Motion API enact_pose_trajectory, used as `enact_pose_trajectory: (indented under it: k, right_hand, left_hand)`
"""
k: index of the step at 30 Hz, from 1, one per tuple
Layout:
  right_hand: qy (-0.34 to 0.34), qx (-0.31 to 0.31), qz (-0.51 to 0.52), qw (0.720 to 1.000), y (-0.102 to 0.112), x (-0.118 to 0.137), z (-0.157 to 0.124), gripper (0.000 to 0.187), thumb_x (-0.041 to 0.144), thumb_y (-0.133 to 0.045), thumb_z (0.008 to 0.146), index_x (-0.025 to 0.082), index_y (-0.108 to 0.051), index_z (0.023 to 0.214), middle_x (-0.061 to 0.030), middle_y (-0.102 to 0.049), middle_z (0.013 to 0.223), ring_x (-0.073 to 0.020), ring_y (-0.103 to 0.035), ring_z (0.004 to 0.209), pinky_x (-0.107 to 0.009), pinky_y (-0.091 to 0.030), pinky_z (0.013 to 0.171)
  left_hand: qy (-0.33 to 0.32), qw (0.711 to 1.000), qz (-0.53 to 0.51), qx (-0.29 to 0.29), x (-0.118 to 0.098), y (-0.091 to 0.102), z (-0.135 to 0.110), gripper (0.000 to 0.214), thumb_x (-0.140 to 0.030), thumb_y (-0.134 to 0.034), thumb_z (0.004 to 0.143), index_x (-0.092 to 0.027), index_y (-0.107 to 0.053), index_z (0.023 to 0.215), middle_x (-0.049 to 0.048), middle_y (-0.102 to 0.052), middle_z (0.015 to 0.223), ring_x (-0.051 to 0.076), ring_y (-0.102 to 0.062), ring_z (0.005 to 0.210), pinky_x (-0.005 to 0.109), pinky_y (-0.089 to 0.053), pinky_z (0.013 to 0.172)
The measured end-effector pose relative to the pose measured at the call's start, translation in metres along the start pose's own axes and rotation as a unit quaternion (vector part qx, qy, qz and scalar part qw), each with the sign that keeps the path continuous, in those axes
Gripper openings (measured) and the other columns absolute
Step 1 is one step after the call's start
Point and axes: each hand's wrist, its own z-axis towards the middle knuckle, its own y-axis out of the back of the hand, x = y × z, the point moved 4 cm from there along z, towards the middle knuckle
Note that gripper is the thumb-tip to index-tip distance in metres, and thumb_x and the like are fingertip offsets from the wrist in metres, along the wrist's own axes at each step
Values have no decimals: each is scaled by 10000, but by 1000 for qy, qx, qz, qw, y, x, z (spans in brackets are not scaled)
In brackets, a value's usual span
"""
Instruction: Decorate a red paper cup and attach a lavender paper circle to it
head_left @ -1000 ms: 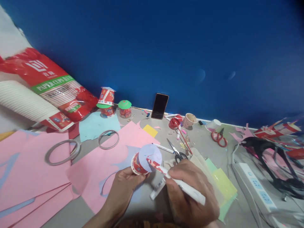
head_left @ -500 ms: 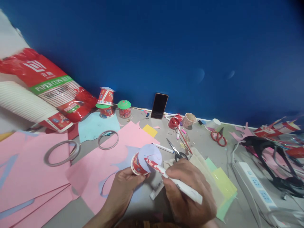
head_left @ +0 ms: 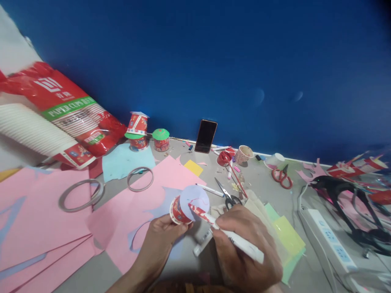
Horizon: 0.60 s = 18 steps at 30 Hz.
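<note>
My left hand (head_left: 163,238) is closed round a red patterned paper cup (head_left: 176,211), which lies tilted with a pale lilac paper disc (head_left: 198,195) on its end facing me. My right hand (head_left: 249,248) grips a white marker (head_left: 236,240) with a red-smeared front end. Its red tip touches the disc, where a short red line shows. Under my hands, a white marker-like piece (head_left: 202,243) lies on the table. Black-handled scissors (head_left: 227,193) and a slim white pen (head_left: 209,190) rest just beyond the disc.
Pink paper sheets (head_left: 45,211) and two tape rings (head_left: 140,179) spread to the left. A red bag of paper cups (head_left: 76,110) leans at the back left. A phone (head_left: 206,136) stands against the blue wall. Red scissors (head_left: 282,176) and a power strip (head_left: 332,240) are at right.
The marker tip has moved slightly right across the disc, and the red line behind it is longer. My left hand keeps hold of the cup; the whole view has shifted a little.
</note>
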Motion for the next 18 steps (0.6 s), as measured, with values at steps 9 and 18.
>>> enact_pose_trajectory:
  k: [9, 18]
  right_hand:
    - [6, -4, 16, 1000, 1, -1, 2, 97, 75, -664, 999, 145, -729, 1014, -23, -754, 732, -174, -699, 588, -330, -540, 568]
    - [7, -9, 7, 1000, 1, 0, -1, 102, 88, -658, 1009, 161, -729, 1010, -24, -756, 736, -184, -713, 590, -334, -553, 568]
  left_hand:
    - [-9, 1000, 2, 4, -1, -1, 1, 427, -415, -1050, 572, -189, -919, 909, 121, -887, 982, 357, -805, 980, 486, -599, 1042]
    - [-8, 1000, -6, -1, -2, -1, -1, 403, -405, -1051, 573, -205, -918, 897, 103, -882, 953, 336, -799, 966, 470, -590, 1048]
